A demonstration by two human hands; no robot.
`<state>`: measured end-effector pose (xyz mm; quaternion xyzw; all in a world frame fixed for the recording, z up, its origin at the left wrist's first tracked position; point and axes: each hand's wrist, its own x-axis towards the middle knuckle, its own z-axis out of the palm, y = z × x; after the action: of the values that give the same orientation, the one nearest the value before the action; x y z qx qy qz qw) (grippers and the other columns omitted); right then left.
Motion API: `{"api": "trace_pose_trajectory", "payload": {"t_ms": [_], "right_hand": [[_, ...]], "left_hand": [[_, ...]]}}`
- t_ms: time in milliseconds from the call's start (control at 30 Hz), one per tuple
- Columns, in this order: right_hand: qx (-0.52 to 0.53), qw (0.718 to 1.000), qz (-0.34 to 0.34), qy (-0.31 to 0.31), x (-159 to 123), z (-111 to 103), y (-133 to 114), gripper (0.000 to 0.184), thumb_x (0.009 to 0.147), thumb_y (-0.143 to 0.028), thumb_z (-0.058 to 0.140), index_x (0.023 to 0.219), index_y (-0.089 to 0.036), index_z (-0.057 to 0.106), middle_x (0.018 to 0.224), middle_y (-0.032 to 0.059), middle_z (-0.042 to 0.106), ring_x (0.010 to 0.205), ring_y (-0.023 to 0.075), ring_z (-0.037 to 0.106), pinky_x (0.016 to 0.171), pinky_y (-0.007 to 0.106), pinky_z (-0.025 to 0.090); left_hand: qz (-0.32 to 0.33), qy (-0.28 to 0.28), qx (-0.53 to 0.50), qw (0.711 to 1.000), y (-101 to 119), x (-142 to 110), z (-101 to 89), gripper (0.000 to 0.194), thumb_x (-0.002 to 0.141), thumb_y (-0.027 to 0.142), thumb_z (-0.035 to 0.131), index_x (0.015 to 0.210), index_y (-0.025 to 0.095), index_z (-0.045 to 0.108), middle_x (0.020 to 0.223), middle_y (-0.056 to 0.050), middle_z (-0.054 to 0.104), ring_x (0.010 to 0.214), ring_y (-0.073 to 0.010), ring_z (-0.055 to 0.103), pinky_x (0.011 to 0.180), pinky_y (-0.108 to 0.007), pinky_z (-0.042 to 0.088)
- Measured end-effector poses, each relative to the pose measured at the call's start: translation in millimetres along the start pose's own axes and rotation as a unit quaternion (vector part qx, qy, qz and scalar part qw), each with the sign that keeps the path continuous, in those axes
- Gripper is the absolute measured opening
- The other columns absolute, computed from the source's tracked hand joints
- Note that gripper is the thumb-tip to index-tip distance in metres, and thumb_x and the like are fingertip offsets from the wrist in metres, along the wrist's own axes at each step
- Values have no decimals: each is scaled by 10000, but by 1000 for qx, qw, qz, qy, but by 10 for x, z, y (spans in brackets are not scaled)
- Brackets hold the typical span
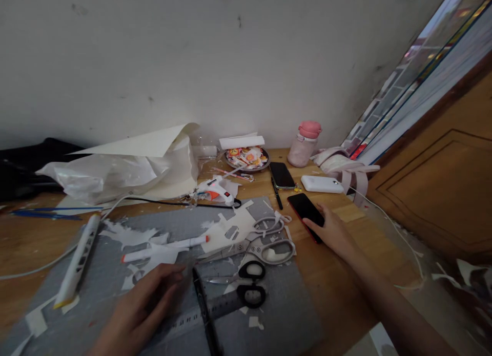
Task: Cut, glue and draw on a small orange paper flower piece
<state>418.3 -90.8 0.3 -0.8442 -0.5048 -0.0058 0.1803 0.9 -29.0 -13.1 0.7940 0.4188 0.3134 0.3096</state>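
My right hand (332, 227) grips the right edge of a red-edged smartphone (304, 210), thumb over its dark screen and fingers along its side. My left hand (148, 302) hovers over the grey mat (130, 340), fingers loosely bent, thumb apart, with nothing visible in it. Close to its fingertips lies a black pen (205, 312) across a clear ruler (188, 320). Right of the pen are black-handled scissors (251, 284) and larger grey-handled scissors (265, 246). White marker-like sticks (165, 248) with orange ends rest on cut paper scraps (132, 234).
A second phone (282, 175), a white power bank (322, 184) and a pink bottle (303, 146) stand toward the back right. A glue gun (219, 189) lies near a bowl of wrappers (249, 159). A white tube (79, 261) is at left. A white cable (400, 230) hangs off the right edge.
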Motion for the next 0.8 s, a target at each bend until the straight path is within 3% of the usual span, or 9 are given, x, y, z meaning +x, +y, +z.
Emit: {"api": "trace_pose_trajectory", "payload": {"t_ms": [167,300,433,633,700,800], "right_hand": [[37,999,-36,16,-92,-88,151,494,899,-497,272,1044,-173,615,1096,156,665,1098,326,558,972,522,348],[79,994,-70,-3,-119,-86,235,495,915,-496,219,1171,-239,557,1262,94,599,1196,261,515,985,456,385],[102,991,-78,28,-120,-100,250,487,935,-453,202,1232,-221,512,1304,100,564,1228,245,482,1016,465,351],[103,989,-83,68,-136,-169,260,495,925,-406,197,880,-208,649,950,110,707,1081,286,565,968,506,343],[97,990,-80,57,-133,-167,248,502,918,-415,202,850,-204,653,915,112,711,1030,291,588,941,505,364],[84,993,-84,10,-98,-138,180,432,900,-430,280,961,-222,654,1046,88,698,1039,267,598,934,463,393]], "left_hand": [[-5,-8,-5,1000,4,2,2,166,864,354,480,972,285,585,877,45,689,795,-126,658,729,-152,498],[-8,-14,-2,1000,-24,0,5,180,864,354,481,995,290,586,884,45,686,806,-123,658,734,-149,498],[-6,-16,2,1000,-40,3,0,191,861,375,481,980,277,595,892,23,686,815,-142,660,740,-169,511],[5,-9,9,1000,-34,9,-2,194,863,400,477,947,274,599,894,25,694,825,-148,665,751,-174,518],[8,-11,11,1000,-33,10,-1,199,864,407,476,942,273,600,890,27,696,821,-145,666,735,-166,518],[9,-17,12,1000,-34,11,-2,206,867,403,472,961,272,599,881,25,694,798,-141,667,721,-165,518]]}}
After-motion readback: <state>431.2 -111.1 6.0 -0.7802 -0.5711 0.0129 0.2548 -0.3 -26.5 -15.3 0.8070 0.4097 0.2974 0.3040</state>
